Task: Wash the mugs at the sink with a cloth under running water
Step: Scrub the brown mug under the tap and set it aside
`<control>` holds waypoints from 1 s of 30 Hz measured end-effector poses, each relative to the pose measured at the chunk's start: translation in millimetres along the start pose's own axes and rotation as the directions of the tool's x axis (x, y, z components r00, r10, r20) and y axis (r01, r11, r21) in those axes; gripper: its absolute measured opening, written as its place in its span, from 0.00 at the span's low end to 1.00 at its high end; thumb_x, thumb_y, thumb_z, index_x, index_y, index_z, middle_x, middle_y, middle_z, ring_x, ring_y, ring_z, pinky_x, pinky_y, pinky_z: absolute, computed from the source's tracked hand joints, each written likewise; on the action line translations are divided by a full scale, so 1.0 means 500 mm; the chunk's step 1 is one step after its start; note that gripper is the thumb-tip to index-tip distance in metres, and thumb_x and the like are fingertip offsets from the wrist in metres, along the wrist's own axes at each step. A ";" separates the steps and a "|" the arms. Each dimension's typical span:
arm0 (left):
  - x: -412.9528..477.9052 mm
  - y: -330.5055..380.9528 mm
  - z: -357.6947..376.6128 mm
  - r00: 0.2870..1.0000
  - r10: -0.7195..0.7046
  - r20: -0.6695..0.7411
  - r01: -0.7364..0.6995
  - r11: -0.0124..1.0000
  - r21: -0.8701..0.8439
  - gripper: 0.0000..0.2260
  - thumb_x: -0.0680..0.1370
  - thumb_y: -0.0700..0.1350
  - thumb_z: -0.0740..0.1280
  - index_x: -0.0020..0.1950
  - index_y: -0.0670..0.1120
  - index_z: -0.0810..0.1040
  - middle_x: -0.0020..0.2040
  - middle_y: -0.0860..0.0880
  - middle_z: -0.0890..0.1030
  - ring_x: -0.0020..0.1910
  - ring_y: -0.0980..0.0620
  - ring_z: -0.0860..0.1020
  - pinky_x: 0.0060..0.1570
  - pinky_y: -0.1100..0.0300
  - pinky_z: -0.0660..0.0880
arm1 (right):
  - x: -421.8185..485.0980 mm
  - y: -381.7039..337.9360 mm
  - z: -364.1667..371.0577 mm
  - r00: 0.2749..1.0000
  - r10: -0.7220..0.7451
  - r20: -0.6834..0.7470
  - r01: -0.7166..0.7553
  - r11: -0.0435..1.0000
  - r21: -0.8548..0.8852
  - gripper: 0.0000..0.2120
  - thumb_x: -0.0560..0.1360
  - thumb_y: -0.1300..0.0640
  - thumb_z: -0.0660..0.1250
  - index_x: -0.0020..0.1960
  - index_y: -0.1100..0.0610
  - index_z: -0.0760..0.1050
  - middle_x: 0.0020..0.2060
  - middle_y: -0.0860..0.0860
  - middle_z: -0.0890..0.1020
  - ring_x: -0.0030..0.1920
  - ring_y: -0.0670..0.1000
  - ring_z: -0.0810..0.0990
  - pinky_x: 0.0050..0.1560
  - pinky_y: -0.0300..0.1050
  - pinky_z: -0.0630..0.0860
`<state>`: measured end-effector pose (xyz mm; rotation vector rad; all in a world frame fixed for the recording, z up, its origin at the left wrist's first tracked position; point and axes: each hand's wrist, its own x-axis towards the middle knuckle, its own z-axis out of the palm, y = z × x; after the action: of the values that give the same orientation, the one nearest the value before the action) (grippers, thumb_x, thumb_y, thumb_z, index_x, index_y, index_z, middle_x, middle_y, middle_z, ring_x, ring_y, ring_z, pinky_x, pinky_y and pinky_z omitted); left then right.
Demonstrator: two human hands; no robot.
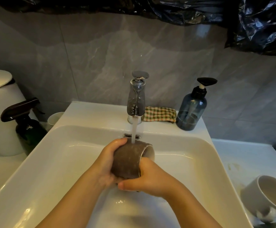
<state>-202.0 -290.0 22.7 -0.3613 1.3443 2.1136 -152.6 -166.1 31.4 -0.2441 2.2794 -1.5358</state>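
Mid-frame, the left hand (108, 162) and right hand (150, 178) both curl around the mug (150, 152), which is wrapped in a brown cloth (127, 159), under the water stream (134, 129).

brown cloth (127, 159); white sink (91, 111); checked rag (159, 114)

The bare left forearm (71, 199) and bare right forearm (188, 203) rise from the lower edge and converge at the middle, wrists angled toward each other. The left grip (106, 162) cups the left side of a dark brown wet cloth (127, 160), fingertips (119, 142) curled over its top. The right grip (148, 177) clasps the near end of the grey ceramic mug (150, 153) that the cloth wraps. Its thumb (125, 185) lies straight, pointing left underneath. Its other fingers are hidden.
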 end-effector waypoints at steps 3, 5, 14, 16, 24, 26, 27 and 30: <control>0.000 -0.002 -0.003 1.000 0.024 -0.006 -0.024 1.000 0.008 0.13 0.68 0.51 0.68 0.32 0.43 0.84 0.32 0.43 0.82 0.29 0.47 0.81 0.37 0.56 0.77 | -0.001 -0.007 0.003 1.000 -0.003 0.006 0.002 0.963 0.269 0.21 0.70 0.68 0.71 0.55 0.47 0.72 0.48 0.47 0.80 0.47 0.42 0.82 0.48 0.36 0.79; -0.001 -0.001 -0.005 0.999 0.042 0.007 -0.042 0.999 0.027 0.15 0.64 0.52 0.70 0.41 0.42 0.85 0.39 0.41 0.83 0.37 0.44 0.82 0.41 0.53 0.77 | 0.014 0.003 0.014 0.996 0.011 -0.088 0.008 0.976 0.215 0.21 0.67 0.61 0.73 0.52 0.43 0.70 0.54 0.52 0.77 0.50 0.45 0.81 0.51 0.41 0.80; -0.003 0.008 0.003 0.945 0.327 -0.012 -0.319 0.927 0.198 0.08 0.73 0.47 0.66 0.50 0.47 0.81 0.46 0.43 0.83 0.43 0.46 0.81 0.38 0.55 0.77 | 0.012 -0.014 0.007 0.971 0.054 -0.232 0.078 0.850 0.522 0.13 0.71 0.67 0.68 0.53 0.55 0.78 0.48 0.56 0.84 0.51 0.53 0.83 0.52 0.46 0.80; 0.003 0.011 0.000 0.889 0.454 -0.062 -0.428 0.871 0.241 0.14 0.69 0.48 0.69 0.54 0.50 0.79 0.52 0.43 0.82 0.47 0.46 0.81 0.42 0.53 0.77 | 0.013 -0.015 0.004 0.954 0.154 -0.257 0.104 0.636 0.765 0.10 0.71 0.64 0.67 0.52 0.61 0.79 0.48 0.61 0.83 0.52 0.58 0.82 0.55 0.52 0.77; 0.005 0.026 -0.025 0.802 0.561 -0.206 -0.504 0.820 0.271 0.11 0.70 0.50 0.72 0.50 0.59 0.75 0.52 0.49 0.79 0.49 0.47 0.79 0.42 0.50 0.79 | -0.009 -0.032 -0.014 0.956 0.122 -0.266 0.213 0.333 0.919 0.15 0.79 0.56 0.56 0.54 0.62 0.79 0.52 0.60 0.83 0.53 0.55 0.82 0.54 0.48 0.78; 0.005 0.022 -0.025 0.791 0.589 -0.166 -0.513 0.786 0.345 0.16 0.65 0.54 0.71 0.51 0.62 0.74 0.52 0.54 0.78 0.48 0.50 0.78 0.42 0.54 0.78 | -0.003 -0.025 -0.003 0.914 0.151 -0.376 0.215 0.606 0.766 0.12 0.79 0.65 0.58 0.52 0.55 0.79 0.53 0.55 0.82 0.54 0.52 0.80 0.52 0.43 0.80; 0.005 0.018 -0.022 0.788 0.598 -0.143 -0.513 0.767 0.385 0.17 0.65 0.54 0.70 0.53 0.62 0.73 0.52 0.55 0.77 0.49 0.52 0.78 0.42 0.56 0.77 | 0.002 -0.023 0.003 0.876 0.146 -0.459 0.210 0.742 0.637 0.13 0.79 0.64 0.59 0.52 0.50 0.78 0.53 0.51 0.80 0.54 0.50 0.79 0.49 0.40 0.80; 0.006 0.007 -0.012 0.781 0.622 -0.051 -0.530 0.704 0.473 0.21 0.66 0.54 0.70 0.58 0.59 0.72 0.54 0.54 0.78 0.51 0.55 0.77 0.42 0.64 0.76 | 0.017 -0.016 0.012 0.794 0.165 -0.585 0.207 0.831 0.516 0.12 0.79 0.59 0.61 0.58 0.45 0.73 0.53 0.43 0.75 0.54 0.46 0.76 0.40 0.33 0.78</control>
<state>-207.0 -295.3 21.0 0.0569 2.2442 2.1885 -158.3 -177.4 35.0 0.4699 2.0809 -2.4942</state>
